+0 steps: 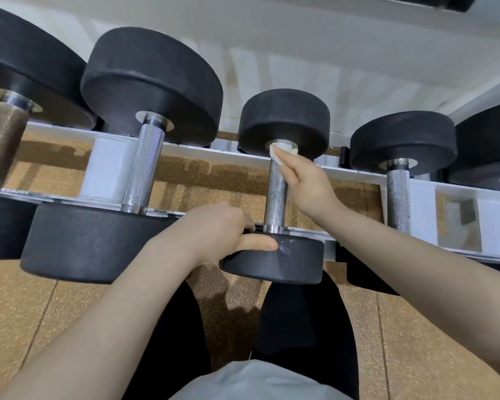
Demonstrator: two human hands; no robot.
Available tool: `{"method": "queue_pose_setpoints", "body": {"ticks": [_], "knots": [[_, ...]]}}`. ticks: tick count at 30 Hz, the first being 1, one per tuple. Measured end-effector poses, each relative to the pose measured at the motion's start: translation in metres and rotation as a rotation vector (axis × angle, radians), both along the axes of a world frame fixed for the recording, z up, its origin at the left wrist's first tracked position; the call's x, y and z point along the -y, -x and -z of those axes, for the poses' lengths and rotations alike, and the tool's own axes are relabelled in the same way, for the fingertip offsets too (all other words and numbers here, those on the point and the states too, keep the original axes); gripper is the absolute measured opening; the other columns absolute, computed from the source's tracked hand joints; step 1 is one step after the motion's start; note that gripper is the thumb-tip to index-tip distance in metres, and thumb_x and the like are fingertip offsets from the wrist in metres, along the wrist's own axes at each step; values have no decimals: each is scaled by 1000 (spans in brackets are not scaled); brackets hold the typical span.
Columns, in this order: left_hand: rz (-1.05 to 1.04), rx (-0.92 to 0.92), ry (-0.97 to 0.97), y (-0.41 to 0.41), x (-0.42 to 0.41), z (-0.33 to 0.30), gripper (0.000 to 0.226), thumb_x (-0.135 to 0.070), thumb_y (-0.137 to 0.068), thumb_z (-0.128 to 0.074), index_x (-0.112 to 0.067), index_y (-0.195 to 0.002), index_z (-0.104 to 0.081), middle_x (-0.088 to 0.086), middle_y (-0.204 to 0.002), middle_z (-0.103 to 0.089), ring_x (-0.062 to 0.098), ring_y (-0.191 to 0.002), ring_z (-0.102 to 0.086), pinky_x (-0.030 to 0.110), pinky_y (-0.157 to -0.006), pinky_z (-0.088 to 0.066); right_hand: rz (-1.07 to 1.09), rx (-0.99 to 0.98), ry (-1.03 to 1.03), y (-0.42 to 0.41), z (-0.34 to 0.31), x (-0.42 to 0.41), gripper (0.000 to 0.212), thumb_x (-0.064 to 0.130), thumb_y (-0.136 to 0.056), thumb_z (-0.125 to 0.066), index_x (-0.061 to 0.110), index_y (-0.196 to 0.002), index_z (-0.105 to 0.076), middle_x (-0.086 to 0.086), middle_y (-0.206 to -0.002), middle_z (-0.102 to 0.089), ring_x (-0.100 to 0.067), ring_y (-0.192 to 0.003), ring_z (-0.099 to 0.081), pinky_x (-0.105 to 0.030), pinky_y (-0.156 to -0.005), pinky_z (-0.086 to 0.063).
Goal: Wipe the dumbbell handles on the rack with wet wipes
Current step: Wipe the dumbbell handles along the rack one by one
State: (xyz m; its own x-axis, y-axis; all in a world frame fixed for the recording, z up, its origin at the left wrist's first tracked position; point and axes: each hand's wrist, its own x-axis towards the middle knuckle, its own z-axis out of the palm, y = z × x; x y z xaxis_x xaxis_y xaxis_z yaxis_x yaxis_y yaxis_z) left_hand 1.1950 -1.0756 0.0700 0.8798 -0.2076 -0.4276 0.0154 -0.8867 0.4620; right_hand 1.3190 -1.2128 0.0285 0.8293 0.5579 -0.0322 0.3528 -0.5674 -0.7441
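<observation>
floor (pixel 416 336): speckled tan rubber tiles under me | wall (pixel 300 33): white, behind everything | my legs (pixel 303 319): black trousers | my shirt (pixel 254 382): grey hem, bottom edge

Matt black rubber heads (pixel 283 119) cap a knurled, shiny steel handle (pixel 276 197); the wipe (pixel 283 148) looks damp, crumpled cloth. At nine o'clock, a dull brownish handle (pixel 0 145). Speckled cork-like floor (pixel 416 342).

no readable text, labels or numbers anywhere
</observation>
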Motion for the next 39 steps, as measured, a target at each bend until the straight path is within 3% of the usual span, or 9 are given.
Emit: {"method": "queue_pose_setpoints", "body": {"ticks": [3, 6, 13, 18, 23, 30, 32, 36, 39], "knots": [[-1, -9, -3, 1, 0, 0, 95, -86, -55, -12, -19, -94, -67, 4, -85, -66, 22, -78, -60, 37, -71, -51, 289, -554, -442, -5, 5, -1, 29, 13, -99, -40, 17, -125, -52, -8, -118, -59, -19, -102, -58, -32, -89, -50], [5, -14, -19, 1, 1, -2, 93, -84, -56, -13, -19, -94, -67, 3, -86, -66, 20, -78, -59, 33, -69, -49, 459, -1089, -741, -11, 8, -4, 32, 14, -100, -38, 4, -128, -48, -14, -113, -63, -20, -91, -64, -34, -82, -54], [-11, 1, -30, 1, 1, 0, 99, -86, -50, -8, -22, -98, -66, 0, -93, -67, 19, -83, -61, 36, -72, -50, 383, -1421, -702, -6, 2, -1, 41, 22, -102, -28, 0, -128, -50, -15, -113, -67, -22, -95, -68, -34, -81, -57], [2, 41, -54, 3, 2, 2, 98, -83, -53, -5, -23, -104, -63, -3, -104, -64, 20, -91, -58, 32, -69, -42, 267, -1494, -360, 5, 0, 13, 42, 23, -101, -22, 3, -120, -54, -18, -103, -69, -28, -88, -69, -44, -79, -55], [3, 32, -57, 3, 1, 1, 104, -82, -50, -1, -22, -108, -62, -2, -109, -63, 21, -95, -58, 33, -71, -45, 404, -1319, -375, -10, -14, 3, 44, 16, -100, -21, 5, -121, -59, -13, -111, -66, -28, -101, -62, -46, -80, -53], [-19, 21, -36, 5, 3, 3, 101, -82, -54, -3, -21, -107, -63, 0, -106, -64, 21, -93, -59, 39, -79, -49, 363, -1173, -13, 6, -6, 21, 26, -2, -92, -31, 6, -110, -48, -18, -93, -46, -27, -75, -49, -33, -63, -56], [-16, -6, -17, 4, 3, 1, 101, -82, -54, -5, -18, -106, -63, 2, -103, -65, 22, -91, -60, 39, -79, -50, 338, -1178, -42, 2, -15, 17, 23, -8, -92, -28, -1, -102, -49, -18, -84, -48, -26, -65, -54, -32, -53, -56], [5, -13, -20, 2, 2, 1, 98, -82, -56, -7, -17, -102, -64, 3, -96, -66, 22, -87, -60, 37, -76, -50, 326, -1142, -217, -5, -26, 6, 39, -16, -87, -25, -7, -113, -53, -18, -97, -58, -27, -78, -60, -42, -68, -55], [7, -7, -27, 2, 3, 3, 100, -82, -55, -6, -16, -102, -64, 4, -96, -66, 23, -87, -60, 40, -79, -50, 288, -1087, -106, 5, -21, 11, 39, -14, -87, -27, 1, -111, -53, -20, -94, -56, -26, -71, -58, -36, -64, -55]]}}
